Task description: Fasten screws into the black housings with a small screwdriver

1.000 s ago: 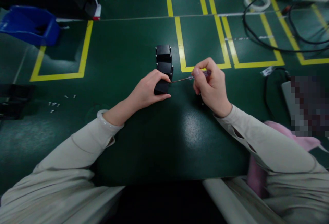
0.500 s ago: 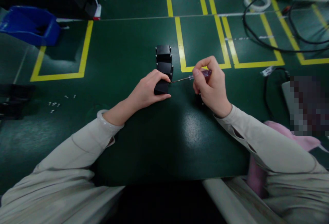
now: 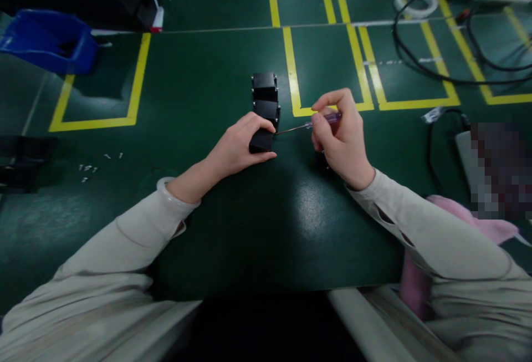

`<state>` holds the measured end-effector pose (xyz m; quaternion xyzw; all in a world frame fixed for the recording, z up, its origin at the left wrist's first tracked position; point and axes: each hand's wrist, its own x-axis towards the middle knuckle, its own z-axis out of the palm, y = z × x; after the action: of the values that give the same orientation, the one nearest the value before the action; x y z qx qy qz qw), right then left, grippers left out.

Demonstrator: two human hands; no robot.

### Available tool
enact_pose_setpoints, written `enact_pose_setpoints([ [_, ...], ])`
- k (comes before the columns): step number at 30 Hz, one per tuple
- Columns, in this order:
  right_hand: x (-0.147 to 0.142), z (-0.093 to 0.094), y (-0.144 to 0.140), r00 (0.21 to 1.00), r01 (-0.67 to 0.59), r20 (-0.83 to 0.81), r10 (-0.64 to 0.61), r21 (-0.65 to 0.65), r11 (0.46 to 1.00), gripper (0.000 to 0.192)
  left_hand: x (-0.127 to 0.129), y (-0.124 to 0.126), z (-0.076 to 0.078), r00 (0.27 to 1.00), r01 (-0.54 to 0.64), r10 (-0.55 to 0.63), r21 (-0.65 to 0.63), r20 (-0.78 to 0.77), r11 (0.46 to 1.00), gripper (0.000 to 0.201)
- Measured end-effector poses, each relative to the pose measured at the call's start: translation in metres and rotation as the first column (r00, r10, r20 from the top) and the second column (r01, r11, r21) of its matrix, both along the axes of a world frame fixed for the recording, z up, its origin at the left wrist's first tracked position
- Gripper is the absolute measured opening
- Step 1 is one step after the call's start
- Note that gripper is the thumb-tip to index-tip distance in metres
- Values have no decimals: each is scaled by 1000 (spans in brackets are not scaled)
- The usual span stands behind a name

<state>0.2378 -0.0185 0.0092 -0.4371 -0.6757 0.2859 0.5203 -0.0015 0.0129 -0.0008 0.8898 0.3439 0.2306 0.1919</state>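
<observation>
While my left hand [image 3: 241, 146] clamps the nearest small black plastic box [image 3: 261, 141] against the dark green bench mat [image 3: 266, 229], my right hand [image 3: 341, 137] pinches a slim screwdriver with a translucent purple handle [image 3: 328, 118] between thumb and fingers, its thin metal shaft lying almost flat and pointing toward nine o'clock, with the tip meeting the box's right face. That box sits at the six o'clock end of a short row; two more matching black boxes [image 3: 265, 96] line up behind it toward twelve o'clock, touching or nearly so. I judge the work to be partway along: the driver is engaged on the near box, and I cannot tell whether the two behind it are finished. Further out, at about nine o'clock, a scatter of tiny pale screws [image 3: 88, 168] lies loose on the mat, which suggests fasteners remain to be used. Yellow tape outlines [image 3: 293, 74] mark bays across the bench. At ten o'clock a blue plastic bin [image 3: 50, 40] rests inside one bay; at two o'clock black cables [image 3: 419, 68] loop past a white tape roll [image 3: 415, 0].
</observation>
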Motion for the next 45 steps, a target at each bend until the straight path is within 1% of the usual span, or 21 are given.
enact_pose_setpoints([
  [2,0,0,0,1000,3,-1,-3,6,1000,23,0,0,0,1000,1,-1,2,1,1000,38],
  [7,-1,0,-1,1000,-17,2,17,-30,999,26,0,0,0,1000,5,-5,7,6,1000,38],
  [13,0,0,1,1000,4,21,-4,0,1000,23,0,1,-1,1000,12,-13,25,22,1000,37],
  [16,0,1,0,1000,-5,7,5,2,1000,24,0,0,-1,1000,5,-5,13,9,1000,37],
  [20,-2,3,-2,1000,-22,1,22,-27,999,24,1,0,0,1000,-4,4,-2,-3,1000,38],
  [25,0,-1,-1,1000,-17,-6,17,-38,999,23,1,0,1,1000,-6,6,-6,-5,1000,38],
  [29,1,-3,2,1000,-2,-16,2,-21,1000,27,1,0,0,1000,-1,1,-3,7,1000,38],
  [36,-1,0,-2,1000,-8,7,8,-59,998,30,0,0,0,1000,-9,8,-16,-7,1000,38],
  [41,0,-2,0,1000,-3,-3,3,-33,999,26,1,0,1,1000,-16,16,-24,-18,1000,39],
  [45,1,-5,2,1000,-8,-2,8,-3,1000,27,1,0,1,1000,-5,5,-10,-4,1000,38],
])
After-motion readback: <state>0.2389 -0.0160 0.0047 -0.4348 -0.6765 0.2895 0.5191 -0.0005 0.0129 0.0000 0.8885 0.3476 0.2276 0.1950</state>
